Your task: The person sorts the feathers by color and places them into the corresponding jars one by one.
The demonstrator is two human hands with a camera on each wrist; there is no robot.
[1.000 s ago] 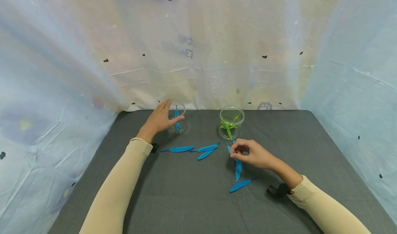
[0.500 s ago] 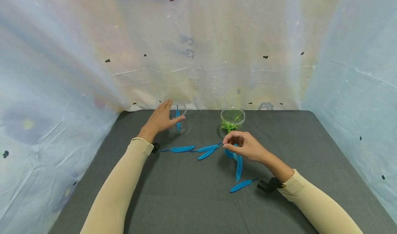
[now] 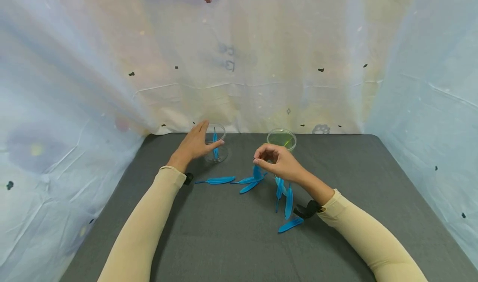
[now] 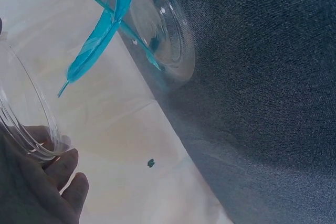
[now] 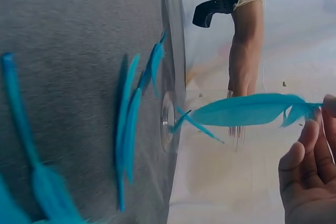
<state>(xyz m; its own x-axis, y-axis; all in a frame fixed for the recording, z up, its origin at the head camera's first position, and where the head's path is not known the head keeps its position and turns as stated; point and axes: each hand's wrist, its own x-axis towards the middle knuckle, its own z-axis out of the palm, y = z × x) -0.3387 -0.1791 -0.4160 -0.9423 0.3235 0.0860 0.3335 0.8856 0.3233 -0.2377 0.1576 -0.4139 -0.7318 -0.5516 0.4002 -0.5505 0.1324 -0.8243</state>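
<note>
My left hand (image 3: 192,145) holds a clear plastic jar (image 3: 223,152), thumb in front and fingers round the far side near its rim. In the left wrist view two blue feathers (image 4: 93,51) stand crossed inside this jar. My right hand (image 3: 280,161) pinches another blue feather (image 3: 257,172) by its quill tip, with the vane hanging down. This feather is above the table between the two jars, apart from the left one. Below it lie several loose blue feathers, among them a single feather (image 3: 220,180) at left and a feather (image 3: 288,202) at right.
A second clear jar (image 3: 295,142) stands at the back right, partly hidden by my right hand; something green shows inside. Another blue feather (image 3: 290,225) lies under my right wrist. A dark grey cloth (image 3: 231,232) covers the table, and patterned curtains (image 3: 254,57) hang behind and beside it.
My right hand has moved left and away from me, lifting a blue feather from the right-hand group and now covering part of the second jar. The left hand stays at its jar.
</note>
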